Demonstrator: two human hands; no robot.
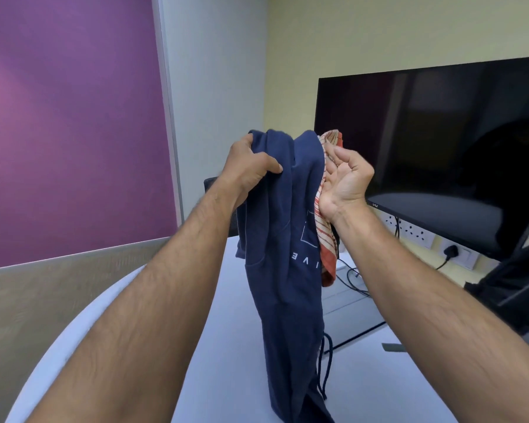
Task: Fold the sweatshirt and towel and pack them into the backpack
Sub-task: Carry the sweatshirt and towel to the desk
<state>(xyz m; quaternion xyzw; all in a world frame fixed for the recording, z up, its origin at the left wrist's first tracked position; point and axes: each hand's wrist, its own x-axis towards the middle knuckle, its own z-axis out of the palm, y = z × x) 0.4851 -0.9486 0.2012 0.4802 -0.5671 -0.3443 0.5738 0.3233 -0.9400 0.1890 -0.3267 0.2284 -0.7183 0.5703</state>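
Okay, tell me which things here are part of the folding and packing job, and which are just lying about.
Part of the job: navy sweatshirt, striped towel, black backpack, left hand, right hand.

Just there: dark monitor, wall sockets, cables, white table.

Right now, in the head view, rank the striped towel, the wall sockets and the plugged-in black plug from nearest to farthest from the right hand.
1. Striped towel: gripped in the right hand, beside the sweatshirt.
2. Wall sockets: on the wall under the monitor, right of the hand.
3. Black plug: further right along the same wall.
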